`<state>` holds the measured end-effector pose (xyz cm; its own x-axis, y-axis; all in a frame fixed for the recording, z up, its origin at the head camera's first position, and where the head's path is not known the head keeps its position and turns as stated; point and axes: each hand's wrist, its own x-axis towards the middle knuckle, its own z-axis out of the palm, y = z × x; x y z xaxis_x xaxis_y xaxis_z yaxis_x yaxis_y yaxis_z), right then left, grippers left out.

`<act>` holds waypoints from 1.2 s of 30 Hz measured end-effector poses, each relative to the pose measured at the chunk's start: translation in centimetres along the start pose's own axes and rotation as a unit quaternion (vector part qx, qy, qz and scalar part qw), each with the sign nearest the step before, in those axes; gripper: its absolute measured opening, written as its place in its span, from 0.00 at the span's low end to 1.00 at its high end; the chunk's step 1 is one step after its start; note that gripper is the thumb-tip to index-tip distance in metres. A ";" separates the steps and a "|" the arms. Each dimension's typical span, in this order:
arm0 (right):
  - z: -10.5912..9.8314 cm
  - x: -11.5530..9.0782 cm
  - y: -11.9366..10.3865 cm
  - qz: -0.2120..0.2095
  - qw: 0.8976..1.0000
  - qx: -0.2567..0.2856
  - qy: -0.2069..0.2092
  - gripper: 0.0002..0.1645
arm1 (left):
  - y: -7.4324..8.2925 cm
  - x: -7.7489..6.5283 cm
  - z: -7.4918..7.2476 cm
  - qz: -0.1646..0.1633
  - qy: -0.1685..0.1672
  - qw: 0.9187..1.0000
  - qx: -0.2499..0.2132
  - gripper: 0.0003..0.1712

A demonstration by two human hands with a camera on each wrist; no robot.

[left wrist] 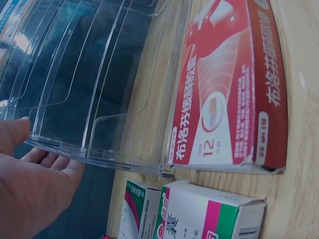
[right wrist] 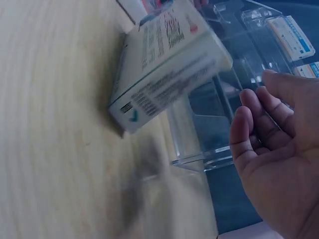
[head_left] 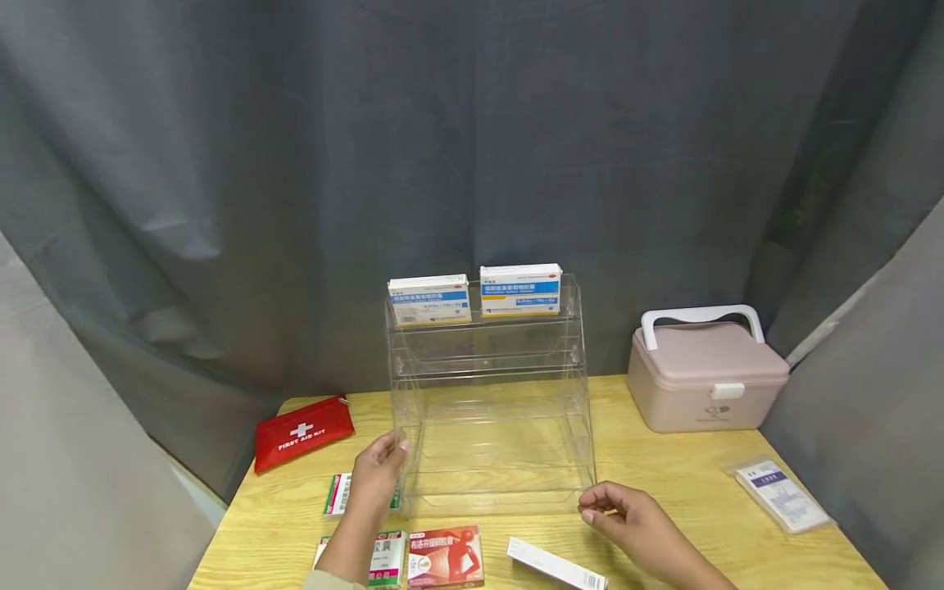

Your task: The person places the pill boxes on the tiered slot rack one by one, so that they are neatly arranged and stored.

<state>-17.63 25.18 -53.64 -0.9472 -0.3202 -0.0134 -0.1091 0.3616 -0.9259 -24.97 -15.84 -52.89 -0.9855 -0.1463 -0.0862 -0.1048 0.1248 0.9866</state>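
A clear tiered display rack (head_left: 494,479) stands mid-table. My left hand (head_left: 378,475) holds its left side edge; in the left wrist view, the thumb of that hand (left wrist: 35,186) is on one side of the panel and the fingers on the other. By the rack's lower right corner is my right hand (head_left: 627,524), its fingers loosely bent. The right wrist view shows that hand (right wrist: 279,139) with nothing in it, near a blurred white medicine box (right wrist: 164,64). Two blue-and-white medicine boxes (head_left: 431,301) (head_left: 520,291) sit on the top tier.
In front of the rack lie a red medicine box (head_left: 444,557), green-and-white boxes (head_left: 387,557) and a white box (head_left: 556,564). A red first aid pouch (head_left: 304,432) is at left. A pink case (head_left: 708,381) and a bagged white packet (head_left: 783,495) are at right.
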 end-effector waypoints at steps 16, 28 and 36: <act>2.1 -3.4 2.7 -0.058 0.995 -0.083 -0.023 0.20 | -0.1 0.2 0.0 0.007 -0.004 1.000 -0.005 0.34; 7.5 -4.8 7.4 -0.265 0.923 -0.257 0.109 0.25 | -0.2 0.1 0.0 0.006 -0.005 1.000 0.002 0.33; 8.4 -4.7 7.0 -0.189 0.939 -0.267 0.108 0.28 | -0.3 0.2 -0.1 0.005 -0.007 1.000 0.002 0.32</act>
<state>-11.36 21.84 -63.21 -0.8434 -0.3497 0.4079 -0.5303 0.6636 -0.5276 -25.14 -15.96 -53.18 -0.9883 -0.1309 -0.0780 -0.0953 0.1311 0.9868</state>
